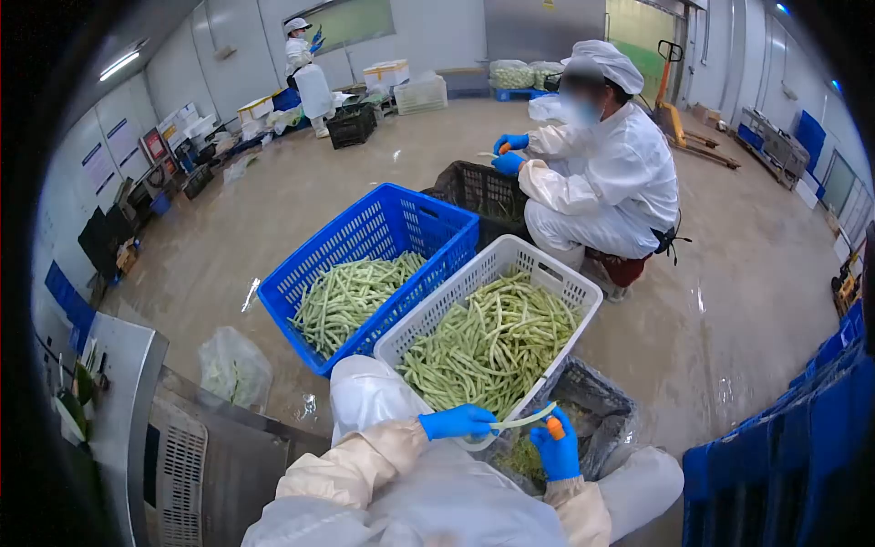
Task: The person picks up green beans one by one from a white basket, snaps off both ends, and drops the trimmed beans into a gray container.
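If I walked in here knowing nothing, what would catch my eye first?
Probably the two big plastic crates heaped with green beans: a bright blue crate at centre left and a white crate beside it. At the bottom, the left hand and right hand, both in blue gloves, hold a single pale green bean between them, the right also gripping a small orange-handled tool. Behind the crates, a seated co-worker in white clothing works over a dark crate.

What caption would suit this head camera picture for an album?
Blue-gloved left hand and right hand trim a green bean over a white crate of beans.
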{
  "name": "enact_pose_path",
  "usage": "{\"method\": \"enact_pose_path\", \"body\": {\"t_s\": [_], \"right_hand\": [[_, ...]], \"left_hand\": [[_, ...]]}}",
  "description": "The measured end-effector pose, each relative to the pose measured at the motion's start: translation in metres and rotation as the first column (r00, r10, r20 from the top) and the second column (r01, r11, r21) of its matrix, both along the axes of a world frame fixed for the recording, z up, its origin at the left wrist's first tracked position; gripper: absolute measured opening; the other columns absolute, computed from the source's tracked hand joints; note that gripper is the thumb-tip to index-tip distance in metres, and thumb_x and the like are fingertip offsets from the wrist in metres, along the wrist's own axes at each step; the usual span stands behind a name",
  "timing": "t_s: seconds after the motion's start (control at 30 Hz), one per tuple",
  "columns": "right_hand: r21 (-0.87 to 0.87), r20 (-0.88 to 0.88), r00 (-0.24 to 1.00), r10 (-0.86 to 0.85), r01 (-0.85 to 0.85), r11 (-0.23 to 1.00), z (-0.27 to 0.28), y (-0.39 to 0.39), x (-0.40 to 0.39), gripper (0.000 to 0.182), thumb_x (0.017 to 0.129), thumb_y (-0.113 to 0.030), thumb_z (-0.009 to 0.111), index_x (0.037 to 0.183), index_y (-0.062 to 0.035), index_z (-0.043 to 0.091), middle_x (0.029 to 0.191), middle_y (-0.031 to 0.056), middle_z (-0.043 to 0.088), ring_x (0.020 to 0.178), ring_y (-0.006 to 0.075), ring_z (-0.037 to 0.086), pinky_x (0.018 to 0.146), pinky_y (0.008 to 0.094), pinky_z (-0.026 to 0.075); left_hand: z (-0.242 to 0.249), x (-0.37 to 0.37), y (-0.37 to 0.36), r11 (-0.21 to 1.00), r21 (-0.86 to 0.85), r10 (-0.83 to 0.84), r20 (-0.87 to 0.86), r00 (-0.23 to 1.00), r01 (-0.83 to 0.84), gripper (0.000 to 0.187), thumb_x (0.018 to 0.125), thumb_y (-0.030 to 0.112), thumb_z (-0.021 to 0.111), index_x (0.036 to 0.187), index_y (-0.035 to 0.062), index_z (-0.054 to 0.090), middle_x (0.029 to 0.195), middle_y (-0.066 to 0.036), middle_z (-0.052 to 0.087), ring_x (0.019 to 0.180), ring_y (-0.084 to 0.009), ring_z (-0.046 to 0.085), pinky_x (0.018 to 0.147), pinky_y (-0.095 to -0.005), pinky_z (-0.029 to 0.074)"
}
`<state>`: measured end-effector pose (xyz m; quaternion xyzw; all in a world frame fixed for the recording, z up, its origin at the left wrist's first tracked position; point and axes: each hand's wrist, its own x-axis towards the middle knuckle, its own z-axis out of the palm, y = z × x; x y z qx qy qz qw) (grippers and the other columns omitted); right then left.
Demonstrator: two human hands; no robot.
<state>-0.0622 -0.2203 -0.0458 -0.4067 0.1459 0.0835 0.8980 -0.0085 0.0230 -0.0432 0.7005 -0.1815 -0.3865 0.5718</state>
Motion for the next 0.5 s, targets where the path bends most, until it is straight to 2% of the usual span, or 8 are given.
{"method": "enact_pose_path", "body": {"t_s": [0.07,0.2,0.27,0.3,0.37,0.4,0.43,0.5], "right_hand": [[0.109,0.022,0.997,-0.076,0.073,0.991,0.01,-0.003,-0.001,0.033,0.085,-0.017,0.058,0.115,-0.0063,0.051,0.092,0.0081,0.059,0.071,0.0161,0.059,0.057,0.029,0.049],[0.09,0.126,0.992,-0.015,0.004,0.996,-0.008,-0.007,-0.001,0.032,0.084,-0.015,0.059,0.113,-0.005,0.051,0.092,0.0082,0.059,0.074,0.0158,0.059,0.06,0.0284,0.05],[-0.099,0.161,0.982,0.1,-0.085,0.991,-0.007,0.002,-0.003,0.029,0.083,-0.013,0.059,0.11,-0.0039,0.053,0.091,0.0086,0.059,0.076,0.0162,0.059,0.065,0.0288,0.052],[-0.097,0.156,0.983,0.097,-0.082,0.992,-0.004,0.006,-0.006,0.029,0.083,-0.013,0.059,0.11,-0.0039,0.053,0.091,0.0086,0.059,0.076,0.0162,0.059,0.065,0.0288,0.052],[-0.197,0.168,0.979,0.113,-0.079,0.977,0.005,0.009,-0.007,0.026,0.084,-0.013,0.058,0.106,-0.0021,0.054,0.093,0.0096,0.059,0.079,0.0175,0.059,0.069,0.0293,0.053],[-0.11,0.104,0.987,0.12,-0.109,0.988,0.018,0.004,-0.007,0.024,0.084,-0.011,0.057,0.106,-0.0007,0.055,0.097,0.0106,0.059,0.084,0.0191,0.06,0.07,0.0296,0.053],[-0.111,0.103,0.988,0.119,-0.107,0.988,0.018,0.0,-0.007,0.024,0.084,-0.011,0.057,0.106,-0.0007,0.055,0.097,0.0106,0.059,0.084,0.0191,0.06,0.07,0.0296,0.053],[-0.262,0.175,0.947,0.27,-0.22,0.94,0.017,-0.005,-0.007,0.024,0.085,-0.011,0.054,0.107,0.0008,0.055,0.099,0.0116,0.059,0.088,0.0203,0.06,0.073,0.0312,0.052]], "left_hand": [[-0.002,0.003,0.002,0.988,0.02,-0.156,0.035,0.987,0.155,0.032,0.085,0.019,0.056,0.111,-0.0008,0.056,0.088,-0.002,0.059,0.079,-0.0084,0.051,0.072,-0.0247,0.044],[0.005,-0.008,-0.013,0.983,0.07,-0.168,-0.029,0.985,0.17,0.032,0.085,0.019,0.056,0.113,0.0026,0.056,0.089,-0.003,0.06,0.079,-0.0096,0.052,0.072,-0.026,0.044],[0.026,-0.026,-0.042,0.995,0.036,0.073,0.435,0.897,-0.098,0.031,0.085,0.022,0.056,0.113,0.0073,0.056,0.093,-0.007,0.062,0.08,-0.0155,0.057,0.072,-0.0292,0.046],[0.024,-0.028,-0.05,0.995,0.038,0.069,0.43,0.9,-0.095,0.031,0.085,0.022,0.056,0.113,0.0073,0.056,0.093,-0.007,0.062,0.08,-0.0155,0.057,0.072,-0.0292,0.046],[0.023,-0.028,-0.061,0.969,0.087,0.121,0.644,0.755,-0.23,0.031,0.084,0.026,0.056,0.113,0.0122,0.056,0.096,-0.011,0.061,0.082,-0.0242,0.06,0.072,-0.0324,0.047],[0.021,-0.025,-0.06,0.951,0.188,0.036,0.72,0.693,-0.245,0.031,0.083,0.027,0.056,0.111,0.0139,0.057,0.092,-0.011,0.06,0.082,-0.0284,0.059,0.068,-0.035,0.047],[0.02,-0.023,-0.058,0.952,0.187,0.036,0.719,0.694,-0.244,0.031,0.083,0.027,0.056,0.111,0.0139,0.057,0.092,-0.011,0.06,0.082,-0.0284,0.059,0.068,-0.035,0.047],[0.024,-0.02,-0.053,0.867,0.458,-0.252,0.743,0.62,-0.198,0.03,0.081,0.027,0.056,0.109,0.0171,0.058,0.085,-0.008,0.059,0.077,-0.0267,0.059,0.062,-0.0357,0.047]]}}
